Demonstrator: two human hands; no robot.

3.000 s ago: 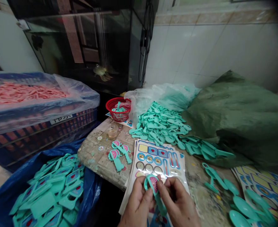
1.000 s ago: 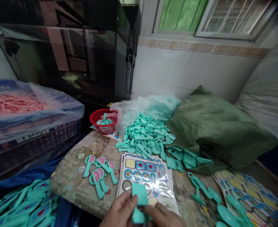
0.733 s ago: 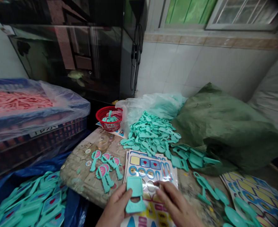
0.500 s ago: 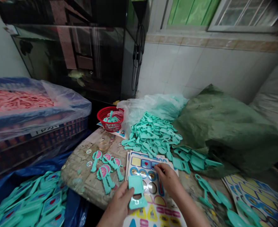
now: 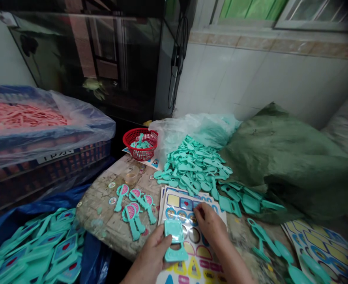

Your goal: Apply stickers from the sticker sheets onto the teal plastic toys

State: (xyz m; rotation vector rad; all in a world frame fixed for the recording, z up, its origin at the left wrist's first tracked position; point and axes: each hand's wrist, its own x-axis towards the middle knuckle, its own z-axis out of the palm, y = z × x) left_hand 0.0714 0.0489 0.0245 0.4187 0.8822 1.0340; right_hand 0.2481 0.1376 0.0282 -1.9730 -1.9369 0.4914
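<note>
Head camera: from where I stand, the left hand (image 5: 153,248) grips a turquoise plastic piece with a square panel and cut-out handle (image 5: 174,231), some fingers lost behind it. It's held over a glossy white sheet of coloured stickers (image 5: 193,248), whose bottom runs out of sight. Bent over the sheet's upper rows, the right hand (image 5: 211,223) hides part of them; whether its fingertips pinch anything, I can't tell. A crinkled blue plastic bag (image 5: 95,254) is cut off, lower left.
</note>
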